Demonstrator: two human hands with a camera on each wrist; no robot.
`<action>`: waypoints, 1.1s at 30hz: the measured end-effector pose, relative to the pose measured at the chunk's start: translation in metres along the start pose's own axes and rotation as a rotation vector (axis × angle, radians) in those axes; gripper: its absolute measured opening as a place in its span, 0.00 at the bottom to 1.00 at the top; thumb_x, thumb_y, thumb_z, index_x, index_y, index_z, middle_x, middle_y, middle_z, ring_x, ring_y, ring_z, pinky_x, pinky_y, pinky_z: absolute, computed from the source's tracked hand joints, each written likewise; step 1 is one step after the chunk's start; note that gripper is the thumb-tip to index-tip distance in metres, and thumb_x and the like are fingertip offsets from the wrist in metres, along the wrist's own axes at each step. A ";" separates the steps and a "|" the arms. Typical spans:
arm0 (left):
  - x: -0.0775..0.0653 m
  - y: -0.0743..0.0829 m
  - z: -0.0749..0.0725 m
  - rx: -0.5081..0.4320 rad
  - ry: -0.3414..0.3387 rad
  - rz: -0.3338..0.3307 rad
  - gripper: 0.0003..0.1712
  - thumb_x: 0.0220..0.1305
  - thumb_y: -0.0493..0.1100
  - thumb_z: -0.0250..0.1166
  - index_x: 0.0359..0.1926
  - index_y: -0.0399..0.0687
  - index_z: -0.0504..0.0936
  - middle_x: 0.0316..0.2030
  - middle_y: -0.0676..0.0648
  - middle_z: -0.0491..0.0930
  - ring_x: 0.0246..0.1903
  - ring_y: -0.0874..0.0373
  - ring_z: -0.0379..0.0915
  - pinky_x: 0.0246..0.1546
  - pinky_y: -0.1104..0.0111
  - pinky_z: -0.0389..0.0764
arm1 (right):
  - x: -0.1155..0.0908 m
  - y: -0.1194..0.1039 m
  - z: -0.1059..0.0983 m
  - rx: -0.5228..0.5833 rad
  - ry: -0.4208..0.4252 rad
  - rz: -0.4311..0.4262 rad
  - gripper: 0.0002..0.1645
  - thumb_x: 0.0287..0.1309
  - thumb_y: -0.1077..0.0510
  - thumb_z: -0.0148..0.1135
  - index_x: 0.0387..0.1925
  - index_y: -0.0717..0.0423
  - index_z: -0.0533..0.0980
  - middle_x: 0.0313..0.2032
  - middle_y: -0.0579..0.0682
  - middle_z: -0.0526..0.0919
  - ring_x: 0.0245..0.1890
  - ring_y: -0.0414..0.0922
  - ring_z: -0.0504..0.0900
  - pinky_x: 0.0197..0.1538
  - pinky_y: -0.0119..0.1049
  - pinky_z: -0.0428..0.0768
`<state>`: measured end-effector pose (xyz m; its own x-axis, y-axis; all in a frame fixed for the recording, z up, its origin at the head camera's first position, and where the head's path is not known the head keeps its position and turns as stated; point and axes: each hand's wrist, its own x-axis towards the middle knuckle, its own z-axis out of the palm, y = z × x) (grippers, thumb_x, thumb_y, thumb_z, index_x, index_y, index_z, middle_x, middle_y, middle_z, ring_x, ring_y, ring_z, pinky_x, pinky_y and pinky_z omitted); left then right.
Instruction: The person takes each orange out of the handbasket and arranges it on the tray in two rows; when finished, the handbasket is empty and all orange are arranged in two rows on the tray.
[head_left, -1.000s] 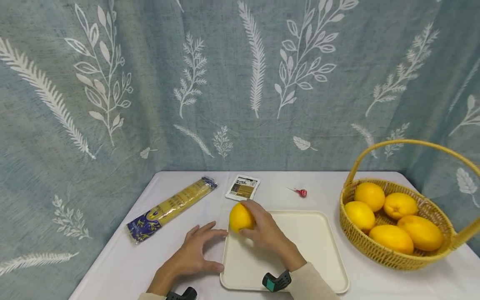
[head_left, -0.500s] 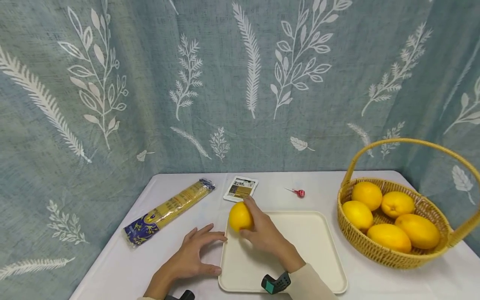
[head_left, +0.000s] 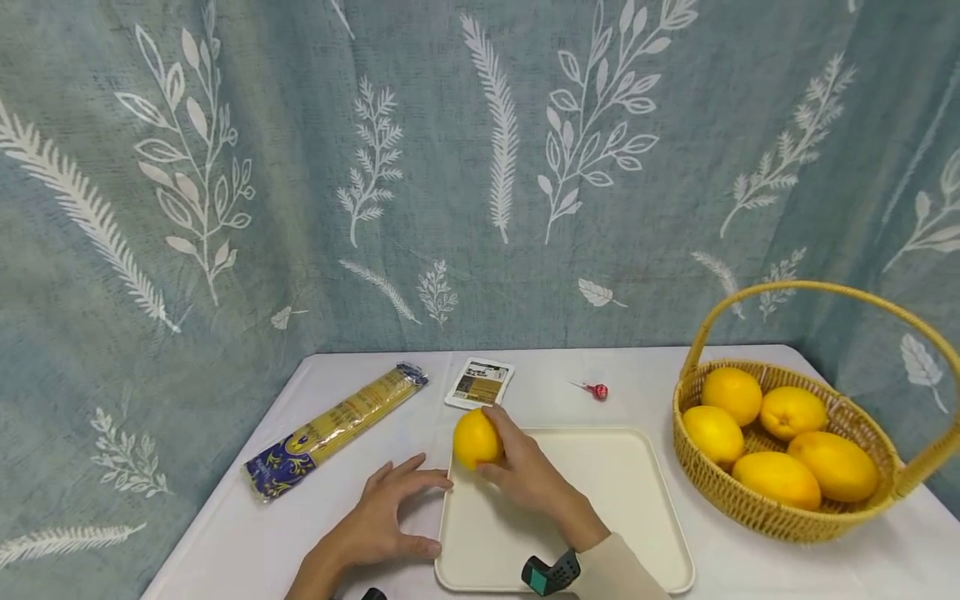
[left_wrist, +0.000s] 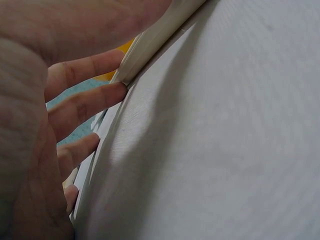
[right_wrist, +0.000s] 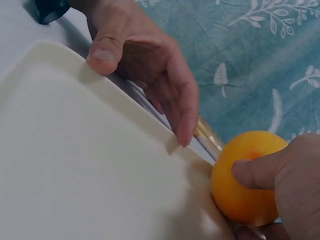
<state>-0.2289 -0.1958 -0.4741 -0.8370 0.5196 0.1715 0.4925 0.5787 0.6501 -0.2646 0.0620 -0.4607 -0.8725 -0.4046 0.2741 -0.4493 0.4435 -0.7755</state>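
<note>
At the far left corner of the cream tray (head_left: 577, 517), a yellow fruit (head_left: 472, 439) is gripped between thumb and fingers of the right hand (head_left: 528, 471); whether the tray is touched by it cannot be told. The left hand (head_left: 386, 512) is held with thumb and fingers spread apart, the tray's left rim being touched by a fingertip. On the tabletop (head_left: 738, 571), a long yellow-and-blue package (head_left: 337, 429), a white packet (head_left: 480, 383) and a red lollipop (head_left: 598, 391) are laid around; five yellow fruits (head_left: 777, 479) are held in the wicker basket (head_left: 780, 527).
</note>
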 end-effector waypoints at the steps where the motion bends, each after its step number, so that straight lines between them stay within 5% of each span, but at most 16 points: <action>1: -0.001 0.000 0.001 0.000 0.001 0.001 0.40 0.40 0.65 0.80 0.58 0.67 0.80 0.63 0.53 0.79 0.73 0.32 0.55 0.70 0.30 0.39 | -0.001 0.000 0.000 -0.005 -0.002 0.002 0.46 0.60 0.65 0.69 0.74 0.55 0.57 0.70 0.61 0.69 0.65 0.57 0.74 0.72 0.56 0.69; 13: -0.002 -0.001 0.000 0.001 -0.010 -0.027 0.40 0.41 0.65 0.79 0.59 0.67 0.80 0.64 0.53 0.78 0.74 0.33 0.54 0.72 0.32 0.38 | -0.007 -0.004 -0.010 0.005 0.014 0.010 0.46 0.58 0.68 0.70 0.73 0.58 0.58 0.64 0.62 0.75 0.59 0.55 0.79 0.64 0.51 0.79; 18: 0.001 -0.001 0.001 0.014 -0.001 0.001 0.40 0.41 0.64 0.80 0.58 0.66 0.80 0.63 0.52 0.79 0.73 0.32 0.56 0.71 0.30 0.39 | -0.008 -0.006 -0.020 -0.019 0.033 0.037 0.45 0.58 0.66 0.71 0.73 0.57 0.59 0.65 0.63 0.75 0.47 0.53 0.81 0.58 0.50 0.81; 25: 0.004 -0.001 0.002 0.016 -0.023 0.008 0.40 0.43 0.65 0.79 0.59 0.65 0.80 0.64 0.52 0.79 0.73 0.32 0.55 0.71 0.29 0.39 | -0.017 -0.012 -0.040 -0.016 0.087 0.150 0.42 0.60 0.62 0.69 0.73 0.54 0.63 0.68 0.65 0.71 0.60 0.62 0.79 0.54 0.55 0.84; 33: -0.001 0.000 0.001 0.014 -0.021 -0.018 0.41 0.41 0.65 0.80 0.59 0.66 0.80 0.65 0.52 0.78 0.73 0.33 0.55 0.71 0.29 0.38 | -0.026 -0.021 -0.072 0.011 0.150 0.152 0.26 0.66 0.59 0.65 0.64 0.55 0.74 0.59 0.57 0.82 0.57 0.54 0.82 0.57 0.54 0.83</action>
<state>-0.2276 -0.1959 -0.4755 -0.8407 0.5219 0.1446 0.4808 0.5966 0.6426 -0.2462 0.1211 -0.4103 -0.9491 -0.2097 0.2349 -0.3093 0.4810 -0.8203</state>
